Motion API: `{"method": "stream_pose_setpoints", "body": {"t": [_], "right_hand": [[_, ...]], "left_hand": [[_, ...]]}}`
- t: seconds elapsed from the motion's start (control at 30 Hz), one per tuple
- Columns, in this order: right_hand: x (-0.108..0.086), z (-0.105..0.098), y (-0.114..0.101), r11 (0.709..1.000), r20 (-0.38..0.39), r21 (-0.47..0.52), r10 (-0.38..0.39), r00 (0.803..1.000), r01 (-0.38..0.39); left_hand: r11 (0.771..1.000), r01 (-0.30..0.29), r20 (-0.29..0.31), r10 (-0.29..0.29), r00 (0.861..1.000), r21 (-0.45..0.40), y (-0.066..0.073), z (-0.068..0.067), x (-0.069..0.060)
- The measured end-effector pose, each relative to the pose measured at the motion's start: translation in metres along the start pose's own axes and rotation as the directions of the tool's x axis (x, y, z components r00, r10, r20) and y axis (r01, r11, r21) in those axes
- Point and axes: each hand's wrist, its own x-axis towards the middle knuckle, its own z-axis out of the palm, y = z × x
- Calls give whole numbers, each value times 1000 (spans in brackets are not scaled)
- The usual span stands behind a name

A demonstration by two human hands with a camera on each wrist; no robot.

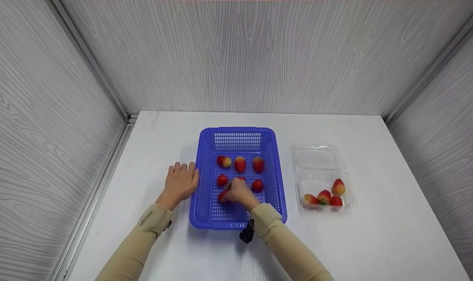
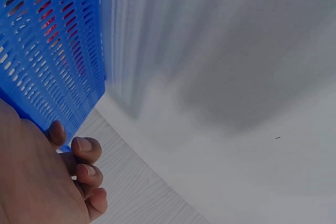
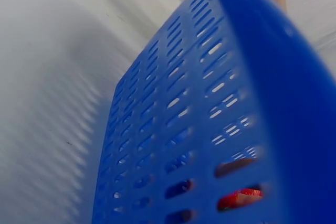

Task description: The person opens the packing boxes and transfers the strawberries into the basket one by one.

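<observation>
With fingers (image 1: 231,186) of right hand (image 1: 241,191) curled and nearly together, pinched one strawberry (image 1: 222,196) inside blue basket (image 1: 209,225).
Positioned it to near-left of fingers, over basket's near-left floor, on near side of leftmost middle-row berry (image 1: 222,180); could not confirm floor contact or long axis behind fingers. Rested left hand (image 1: 182,181), fingers relaxed, against basket's left side, farther from pinched strawberry than right hand.

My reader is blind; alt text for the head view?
A person's right hand holds a red strawberry in a rectangular blue plastic basket of strawberries; the left hand rests at its edge. At right, an open clear plastic box holds four more strawberries.
</observation>
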Motion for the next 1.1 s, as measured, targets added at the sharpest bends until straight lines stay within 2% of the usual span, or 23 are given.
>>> {"method": "stream_pose_setpoints", "body": {"t": [0.23,0.4,0.67,0.97,1.1], "right_hand": [[0,3,-1,999,44,-42,-1,999,3],[-2,5,0,998,14,-50,-30,999,31],[-7,5,-2,999,14,-37,-13,1000,13],[-10,2,-8,995,-23,-101,-14,1000,12],[-14,-4,-9,987,-45,-160,-24,999,17]], "left_hand": [[1000,-6,1,6,1000,-7,0,0,0],[1000,-10,-14,10,1000,-1,1,2,-1],[1000,-1,-1,1,1000,-2,1,2,-4],[1000,7,16,-7,1000,6,-1,-2,-1],[1000,0,32,0,999,13,-2,-1,-1]]}}
